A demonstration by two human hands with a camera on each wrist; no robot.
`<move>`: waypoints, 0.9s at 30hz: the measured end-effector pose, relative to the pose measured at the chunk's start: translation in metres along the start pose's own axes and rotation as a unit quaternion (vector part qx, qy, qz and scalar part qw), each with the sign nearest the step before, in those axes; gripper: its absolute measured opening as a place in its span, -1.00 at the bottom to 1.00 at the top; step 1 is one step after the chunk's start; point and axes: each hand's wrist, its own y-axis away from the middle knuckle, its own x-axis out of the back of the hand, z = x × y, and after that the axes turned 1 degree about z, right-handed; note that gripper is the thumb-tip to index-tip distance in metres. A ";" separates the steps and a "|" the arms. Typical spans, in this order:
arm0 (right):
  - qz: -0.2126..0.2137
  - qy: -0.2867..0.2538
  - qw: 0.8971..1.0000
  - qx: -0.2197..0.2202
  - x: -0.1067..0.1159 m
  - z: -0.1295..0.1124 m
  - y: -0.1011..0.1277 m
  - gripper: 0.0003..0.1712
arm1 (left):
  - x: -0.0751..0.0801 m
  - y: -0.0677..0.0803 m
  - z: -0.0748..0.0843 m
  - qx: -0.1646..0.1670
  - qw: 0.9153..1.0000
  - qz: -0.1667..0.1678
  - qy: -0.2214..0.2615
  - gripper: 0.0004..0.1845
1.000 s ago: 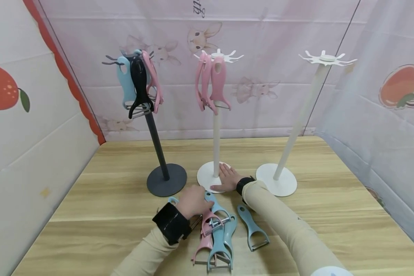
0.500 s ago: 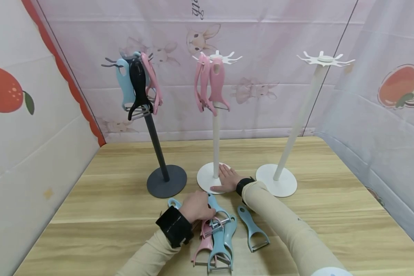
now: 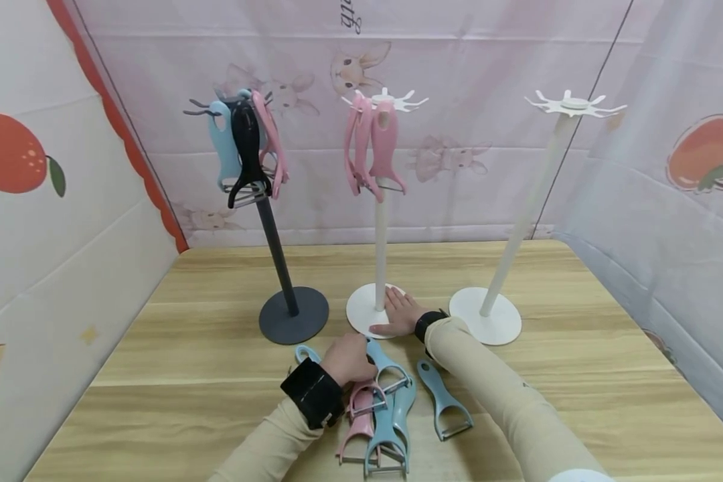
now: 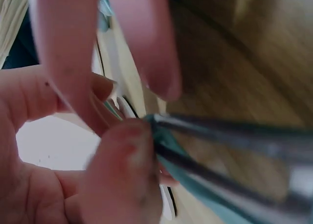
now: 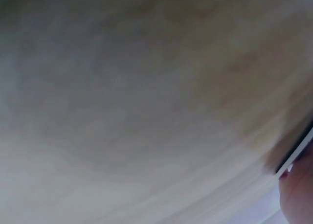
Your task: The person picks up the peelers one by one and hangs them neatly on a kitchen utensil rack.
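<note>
In the head view my left hand (image 3: pixel 346 360) is over a heap of peelers, its fingers curled round a pink peeler (image 3: pixel 366 396). The left wrist view shows thumb and fingers pinching this pink peeler (image 4: pixel 66 53), beside the metal blade (image 4: pixel 220 136) of a blue peeler. Blue peelers (image 3: pixel 384 428) and another pink peeler (image 3: pixel 357 428) lie under and beside it. My right hand (image 3: pixel 401 313) rests with extended fingers on the round base of the middle white stand (image 3: pixel 359 309). Pink peelers (image 3: pixel 384 137) hang from that stand's hooks.
A dark stand (image 3: pixel 277 261) at left carries blue, black (image 3: pixel 247 144) and pink peelers. Another white stand (image 3: pixel 524 207) with bare hooks stands at right. A single blue peeler (image 3: pixel 442 398) lies beside my right forearm. Printed cloth (image 3: pixel 458 67) walls the table's back and sides.
My left hand has shifted slightly to the right over the heap, and the pink peeler's head has moved a little with it. My right hand stays on the base.
</note>
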 end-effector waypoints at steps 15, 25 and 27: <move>0.009 0.004 1.000 0.008 -0.003 0.004 -0.002 0.07 | 0.049 0.011 -0.002 0.006 0.993 0.090 0.071 -0.84; 0.013 0.001 1.000 0.010 -0.007 0.007 -0.007 0.09 | 0.133 0.012 0.018 -0.142 0.906 0.363 0.168 -0.59; 0.008 0.005 1.000 0.007 -0.006 0.006 -0.006 0.09 | 0.147 0.006 0.023 -0.164 0.879 0.412 0.175 -0.60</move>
